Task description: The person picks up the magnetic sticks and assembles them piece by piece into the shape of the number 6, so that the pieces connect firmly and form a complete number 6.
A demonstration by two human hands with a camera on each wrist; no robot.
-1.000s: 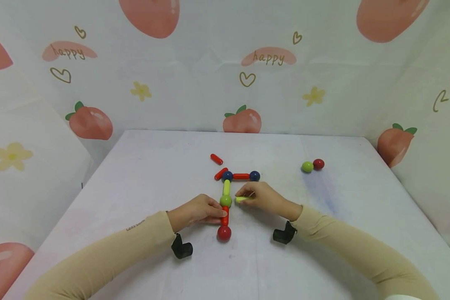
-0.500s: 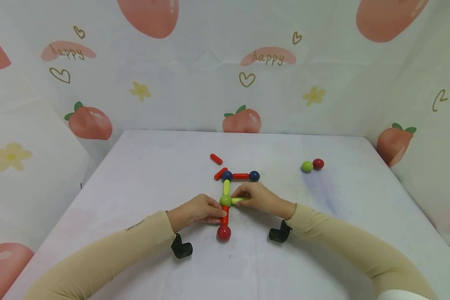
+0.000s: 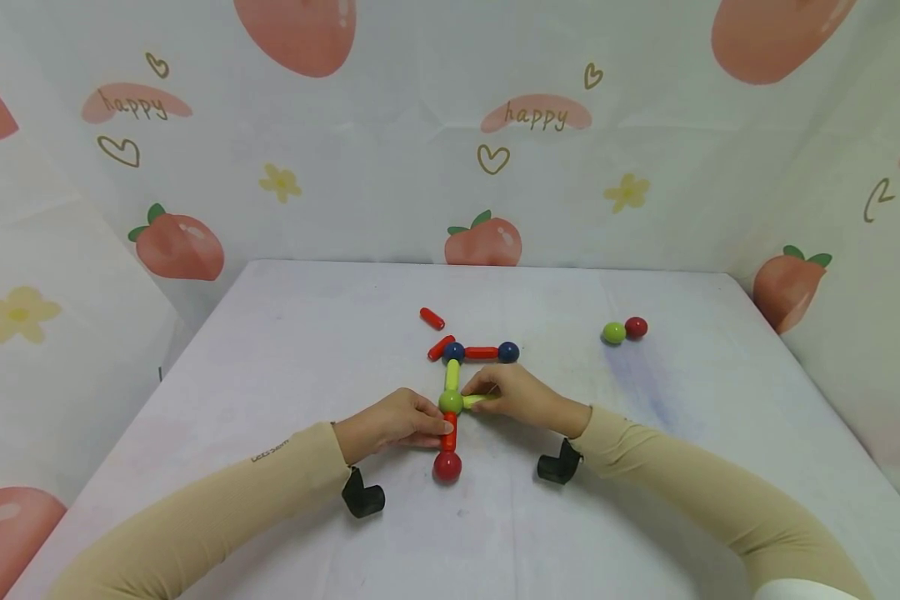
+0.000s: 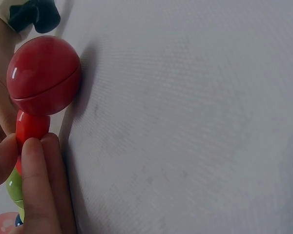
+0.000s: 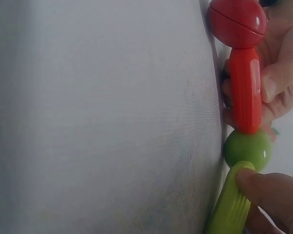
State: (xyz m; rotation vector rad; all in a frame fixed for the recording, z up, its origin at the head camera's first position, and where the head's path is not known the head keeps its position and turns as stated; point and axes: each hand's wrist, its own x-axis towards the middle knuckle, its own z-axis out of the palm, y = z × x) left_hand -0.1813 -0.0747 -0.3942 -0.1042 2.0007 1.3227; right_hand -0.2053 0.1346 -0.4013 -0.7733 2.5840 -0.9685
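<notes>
In the head view my left hand pinches a red rod between thumb and fingers. That rod joins a red ball at its near end to a green ball at its far end. My right hand pinches a yellow-green rod, whose end touches the green ball's right side. A second yellow-green rod runs from the green ball to a blue ball. From there a red rod reaches right to another blue ball.
A short red rod lies angled against the left blue ball. Behind it is a loose red rod. At the right rear a green ball and a red ball sit together on the white tabletop.
My right hand has moved left, bringing its yellow-green rod from a gap up against the green ball. My left hand has kept its place on the red rod.
</notes>
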